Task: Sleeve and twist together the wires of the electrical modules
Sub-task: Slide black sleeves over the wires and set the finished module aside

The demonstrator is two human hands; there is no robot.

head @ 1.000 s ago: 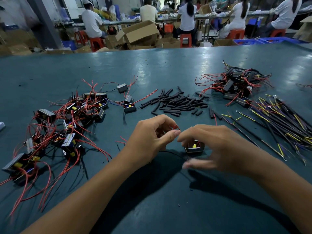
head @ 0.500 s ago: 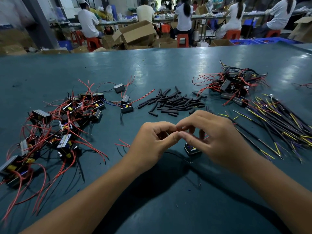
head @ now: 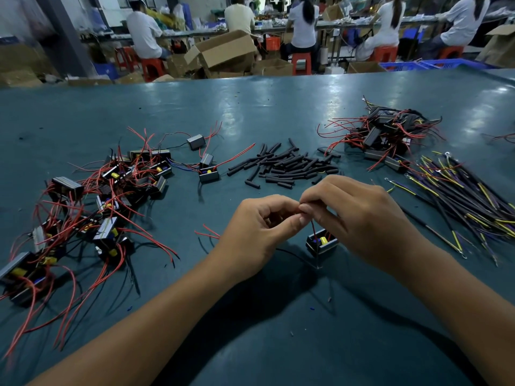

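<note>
A small black electrical module (head: 320,244) with a yellow part inside stands on the teal table (head: 250,107), just below my fingertips. A thin red wire (head: 312,229) rises from it to where my two hands meet. My left hand (head: 259,229) pinches the wire end between thumb and curled fingers. My right hand (head: 359,218) pinches the same spot from the right, fingers curled. A black wire (head: 289,253) trails left from the module under my left hand. What lies between the fingertips is hidden.
A tangle of modules with red wires (head: 92,215) lies at the left. Several black sleeve pieces (head: 287,167) are scattered at centre back. Another module pile (head: 387,137) sits back right, next to a bundle of black and yellow leads (head: 468,201). People sit at benches beyond.
Both hands have lifted and drawn together above the module. My right hand, spread over the module a second ago, now pinches the red wire with the left.
</note>
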